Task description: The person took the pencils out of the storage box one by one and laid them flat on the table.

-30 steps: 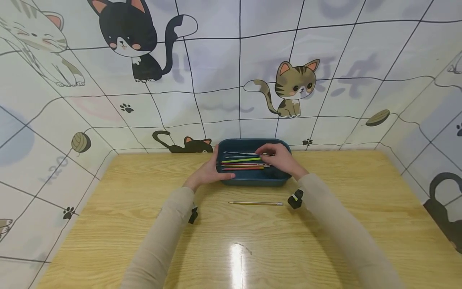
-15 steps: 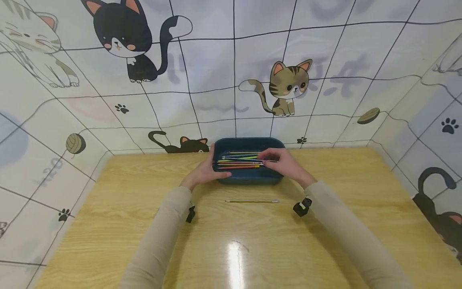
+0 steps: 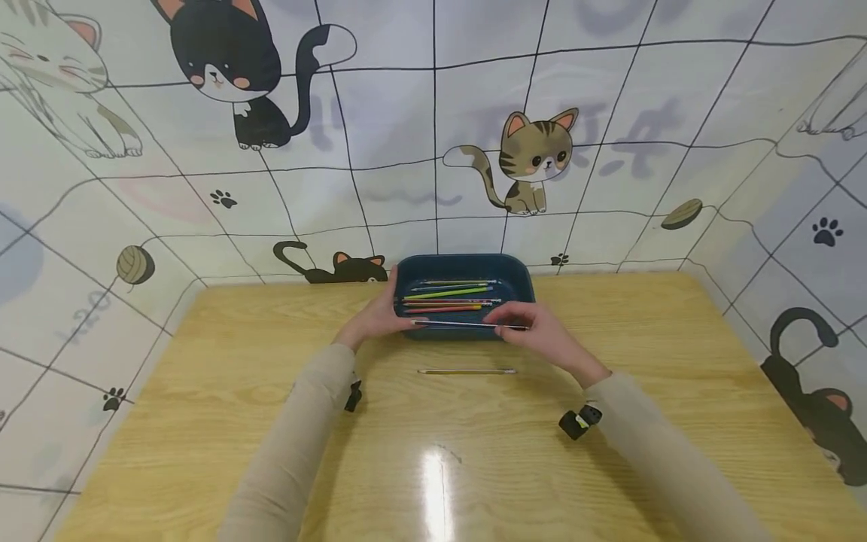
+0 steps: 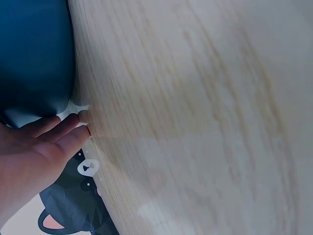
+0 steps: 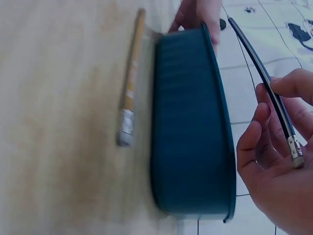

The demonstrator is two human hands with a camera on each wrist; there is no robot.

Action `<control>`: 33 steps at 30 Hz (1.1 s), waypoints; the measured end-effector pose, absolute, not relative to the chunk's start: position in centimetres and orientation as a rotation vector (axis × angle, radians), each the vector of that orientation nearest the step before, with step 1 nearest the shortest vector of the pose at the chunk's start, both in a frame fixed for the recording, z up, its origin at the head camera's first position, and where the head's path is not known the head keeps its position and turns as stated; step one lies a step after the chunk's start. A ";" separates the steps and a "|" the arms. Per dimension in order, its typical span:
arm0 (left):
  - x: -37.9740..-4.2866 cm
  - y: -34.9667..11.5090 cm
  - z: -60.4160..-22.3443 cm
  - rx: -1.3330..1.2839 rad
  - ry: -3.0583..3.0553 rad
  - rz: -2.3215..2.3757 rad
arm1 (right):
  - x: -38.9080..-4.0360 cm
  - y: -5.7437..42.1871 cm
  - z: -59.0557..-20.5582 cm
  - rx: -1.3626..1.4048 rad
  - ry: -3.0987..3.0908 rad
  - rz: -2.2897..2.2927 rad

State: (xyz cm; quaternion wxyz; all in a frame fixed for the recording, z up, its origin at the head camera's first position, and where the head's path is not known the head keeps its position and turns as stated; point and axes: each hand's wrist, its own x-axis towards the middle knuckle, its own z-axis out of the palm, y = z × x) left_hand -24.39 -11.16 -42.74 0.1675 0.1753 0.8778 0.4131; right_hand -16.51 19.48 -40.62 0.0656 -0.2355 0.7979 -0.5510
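Observation:
My right hand pinches a dark striped pencil with a silver ferrule and a worn eraser. It holds the pencil level over the near rim of a dark blue tray, eraser end toward the palm. At the tray's left end my left hand grips it, thumb over the rim and fingers along the outer side. Several pencils lie side by side in the tray, among them a bright green pencil and a red one. A yellow-gold pencil lies on the table in front of the tray.
The wooden table runs back to a wall covering printed with cartoon cats, and the tray stands close against it. A glare streak shows on the near tabletop. A small black device is strapped to the right wrist.
The right hand has taken the dark pencil from among the others and brought it toward the near rim. The left hand stays at the tray's end. The head view has shifted slightly.

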 end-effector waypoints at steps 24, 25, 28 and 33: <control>-24.1 -11.2 -43.6 0.495 2.478 1.180 | -12.6 19.5 -44.5 -0.765 2.420 -1.388; -24.1 -11.2 -43.6 0.492 2.479 1.177 | -12.6 19.4 -44.5 -0.770 2.426 -1.363; -24.2 -11.2 -43.4 0.486 2.480 1.178 | -12.6 19.1 -44.2 -0.779 2.462 -1.282; -24.1 -11.1 -42.9 0.480 2.453 1.177 | -12.7 19.0 -44.0 -0.785 2.527 -1.174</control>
